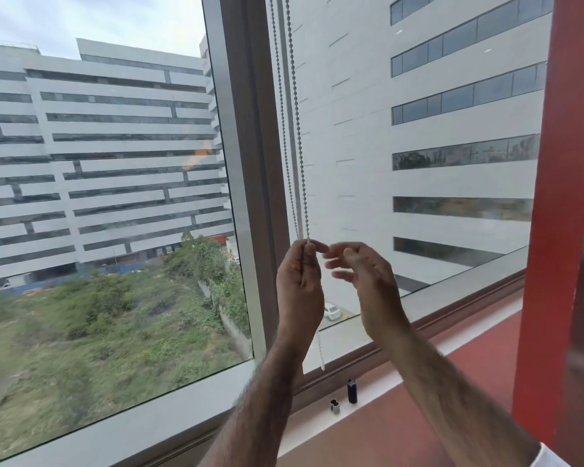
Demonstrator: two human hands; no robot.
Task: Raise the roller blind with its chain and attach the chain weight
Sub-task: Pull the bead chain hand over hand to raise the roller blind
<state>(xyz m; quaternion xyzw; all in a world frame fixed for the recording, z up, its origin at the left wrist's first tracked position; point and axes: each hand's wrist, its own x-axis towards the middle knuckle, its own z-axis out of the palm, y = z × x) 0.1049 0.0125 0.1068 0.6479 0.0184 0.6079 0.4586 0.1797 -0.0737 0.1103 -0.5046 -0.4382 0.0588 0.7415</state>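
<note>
On the red window sill [402, 419], close to its window-side edge, stand a black cylindrical weight piece [352, 392] and, just beside it nearer the viewer, a smaller grey piece [334, 406]. Above them two bare forearms rise. The left hand [299, 281] pinches the white bead chain [295, 129] between thumb and fingertips; the chain's lower end hangs below the wrist, above the sill. The right hand [363, 274] sits just beside it, fingers loosely spread, gripping nothing. Beyond, the chain's two strands climb along the grey window frame [246, 163], with office buildings outside.
</note>
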